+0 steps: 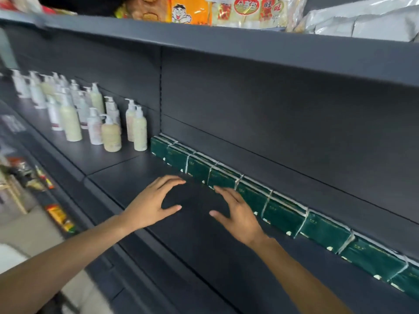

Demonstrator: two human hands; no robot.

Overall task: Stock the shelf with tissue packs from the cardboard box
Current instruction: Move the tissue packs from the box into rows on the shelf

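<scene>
A row of several dark green tissue packs [281,214] stands along the back wall of the dark grey shelf [197,241], running from the middle to the far right. My left hand [152,205] hovers over the shelf in front of the row with fingers spread and relaxed, holding nothing. My right hand [238,214] is beside it, fingers straight, its fingertips close to the front of one green pack. Whether they touch it is unclear. The cardboard box is not in view.
Several pump bottles [108,130] stand on the shelf to the left of the packs. Snack bags [238,10] and grey pouches [367,21] fill the shelf above. Small goods [56,214] lie on a lower shelf at the left.
</scene>
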